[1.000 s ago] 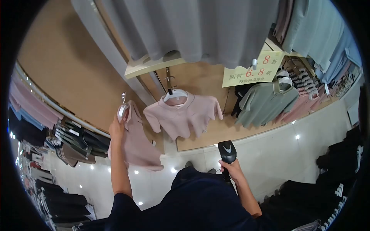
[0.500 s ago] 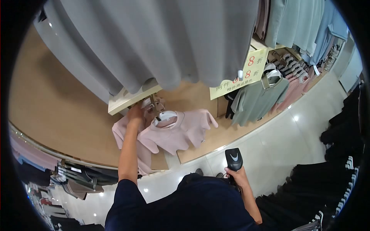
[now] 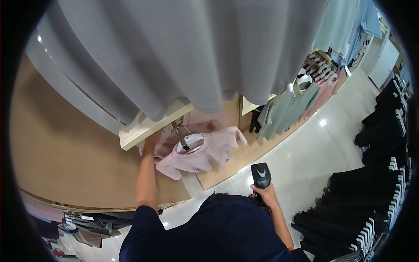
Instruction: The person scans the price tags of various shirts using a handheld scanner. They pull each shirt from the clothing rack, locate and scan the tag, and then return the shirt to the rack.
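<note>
Under the pale shelf edge (image 3: 157, 126), my left hand (image 3: 152, 139) reaches in among the pink garments; its fingers are hidden by the shelf and cloth. A pink top (image 3: 198, 153) hangs in front on a white hanger, just right of that hand, from a metal bracket (image 3: 179, 134). More pink cloth (image 3: 205, 120) shows behind it. My right hand (image 3: 267, 195) is closed round the handle of a black barcode scanner (image 3: 261, 174), held low over the floor with its head pointing away from my body.
Large grey garments (image 3: 187, 52) hang above the shelf. Green tops (image 3: 288, 107) hang at the right, beside a partly covered yellow sign (image 3: 249, 105). Black garments (image 3: 358, 187) on white hangers line the right side. A tan panel (image 3: 70, 144) stands left.
The view has shifted, and the grey garments now cover most of the yellow sign. My left hand has gone further under the shelf, and the pink garments behind the front top have moved.
</note>
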{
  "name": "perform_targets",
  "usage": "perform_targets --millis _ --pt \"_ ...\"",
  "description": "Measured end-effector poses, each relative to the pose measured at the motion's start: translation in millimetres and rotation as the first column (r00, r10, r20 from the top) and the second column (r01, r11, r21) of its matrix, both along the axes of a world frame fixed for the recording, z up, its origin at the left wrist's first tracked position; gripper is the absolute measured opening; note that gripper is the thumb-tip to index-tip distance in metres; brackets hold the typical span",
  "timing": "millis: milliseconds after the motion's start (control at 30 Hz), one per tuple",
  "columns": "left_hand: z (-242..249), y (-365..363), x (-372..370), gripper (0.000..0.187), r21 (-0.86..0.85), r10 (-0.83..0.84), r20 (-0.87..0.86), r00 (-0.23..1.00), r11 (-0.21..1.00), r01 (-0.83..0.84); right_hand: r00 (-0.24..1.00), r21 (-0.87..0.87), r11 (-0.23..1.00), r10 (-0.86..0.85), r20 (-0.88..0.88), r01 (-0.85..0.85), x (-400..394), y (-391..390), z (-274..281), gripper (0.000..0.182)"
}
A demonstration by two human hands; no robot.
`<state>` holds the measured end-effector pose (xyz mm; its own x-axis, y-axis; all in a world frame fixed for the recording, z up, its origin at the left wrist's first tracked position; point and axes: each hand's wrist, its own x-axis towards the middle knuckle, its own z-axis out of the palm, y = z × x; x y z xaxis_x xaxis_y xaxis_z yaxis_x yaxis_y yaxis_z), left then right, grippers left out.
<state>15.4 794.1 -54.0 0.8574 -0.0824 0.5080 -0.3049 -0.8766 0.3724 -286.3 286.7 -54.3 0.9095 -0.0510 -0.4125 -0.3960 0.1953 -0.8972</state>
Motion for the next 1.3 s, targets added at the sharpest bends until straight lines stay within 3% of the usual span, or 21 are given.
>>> perform_targets --millis 100,267,400,433,500,533,567,600,633,667,700,733,767,833,867,933,1167,1200,1233,1267,1300 --pt "5.6 -18.3 0.5 0.049 -0.015 0.088 -0.144 0.986 0.996 -0.091 1.0 -0.019 1.0 -0.004 0.005 0.004 2.4 12.2 0.8 0.021" --pt "4.9 -20.8 6.3 0.05 -0.123 0.011 -0.346 0.938 0.991 -0.057 0.999 -0.08 0.997 0.006 -0.033 -0.008 -1.5 19.1 -10.2 0.023" --pt "-20.9 7.0 -30.1 0.038 -0.224 0.059 -0.016 0.998 0.973 -0.061 0.998 -0.068 0.997 -0.037 -0.042 0.034 -11.5 18.6 -13.9 0.024" --pt "-35.9 19.8 -45.1 0.04 -0.487 0.091 -0.021 0.996 0.869 -0.09 0.997 -0.077 0.996 -0.047 -0.057 0.042 -13.2 16.9 -11.9 0.025" --pt "-97.8 79.6 -70.4 0.04 -0.539 0.364 -0.077 0.928 0.768 -0.346 0.997 -0.11 0.994 -0.021 -0.069 0.014 -19.2 10.7 -24.4 0.026" --pt "-120.5 88.3 -99.1 0.042 -0.627 0.355 0.045 0.934 0.738 -0.25 0.997 -0.124 0.992 -0.027 -0.078 0.017 -22.1 7.5 -30.6 0.027" --pt "-125.7 82.3 -127.8 0.042 -0.706 0.507 -0.204 0.837 0.516 -0.485 0.996 -0.136 0.991 -0.029 -0.088 0.017 -22.5 5.8 -33.1 0.028" --pt "-177.4 115.1 -150.5 0.043 -0.58 0.605 -0.288 0.742 0.506 -0.638 0.994 -0.123 0.992 -0.035 -0.107 0.021 -20.5 5.4 -22.3 0.029" --pt "-201.5 108.6 -178.9 0.045 -0.847 0.444 -0.354 0.823 0.222 -0.483 0.992 -0.157 0.987 0.012 -0.123 -0.032 -18.9 0.1 -25.5 0.03" --pt "-223.8 89.1 -216.0 0.043 -0.81 0.425 -0.415 0.804 0.231 -0.539 0.99 -0.186 0.98 0.042 -0.134 -0.067 -15.3 -4.9 -19.8 0.03" --pt "-261.7 88.9 -251.3 0.042 -0.238 0.616 -0.433 0.658 0.626 -0.743 0.986 -0.212 0.972 0.073 -0.147 -0.103 -11.2 -10.2 -14.0 0.031" --pt "-302.3 76.3 -287.7 0.034 -0.572 0.174 -0.649 0.741 0.53 -0.626 0.989 -0.201 0.975 0.074 -0.13 -0.099 -7.6 -16.5 -13.2 0.032" --pt "-303.2 50.4 -318.4 0.036 -0.696 -0.244 -0.718 0.652 0.257 -0.67 0.991 -0.188 0.977 0.076 -0.114 -0.097 -4.3 -23.7 -13.6 0.032" --pt "-329.3 -21.1 -409.5 0.026 -0.255 -0.46 -0.887 -0.027 0.539 -0.803 0.992 -0.195 0.976 0.075 -0.104 -0.095 -1.6 -46.0 -19.4 0.034" --pt "-336.5 -43.7 -442.8 0.026 -0.131 -0.432 -0.876 -0.214 0.64 -0.757 0.991 -0.219 0.971 0.074 -0.113 -0.098 -1.3 -63.2 -24.9 0.035" --pt "-332.0 -99.2 -463.3 0.026 -0.12 -0.448 -0.849 -0.28 0.68 -0.724 0.985 -0.255 0.961 0.067 -0.16 -0.106 -0.7 -106.0 -19.2 0.037" --pt "-348.7 -252.6 -404.9 0.031 -0.261 -0.46 -0.879 -0.12 0.679 -0.686 0.966 -0.329 0.944 -0.091 -0.244 0.006 -50.3 -308.5 -119.0 0.03" --pt "-368.7 -252.7 -379.8 0.034 -0.524 -0.522 -0.851 0.055 0.852 -0.019 0.959 -0.257 0.964 -0.128 -0.254 0.06 -61.1 -337.5 -135.8 0.028" --pt "-373.7 -272.8 -352.5 0.033 -0.106 -0.386 -0.843 0.374 0.802 0.588 0.949 -0.191 0.975 -0.164 -0.27 0.114 -72.1 -365.6 -153.2 0.026" --pt "-380.7 -285.8 -330.2 0.046 0.0 -0.417 -0.766 0.49 0.761 0.649 0.921 -0.146 0.967 -0.243 -0.305 0.206 -83.6 -390.3 -169.9 0.025" --pt "-361.3 -317.3 -314.3 0.028 -0.158 -0.257 -0.853 0.455 0.957 0.244 0.884 -0.109 0.949 -0.316 -0.344 0.297 -95.2 -414.6 -186.5 0.024"
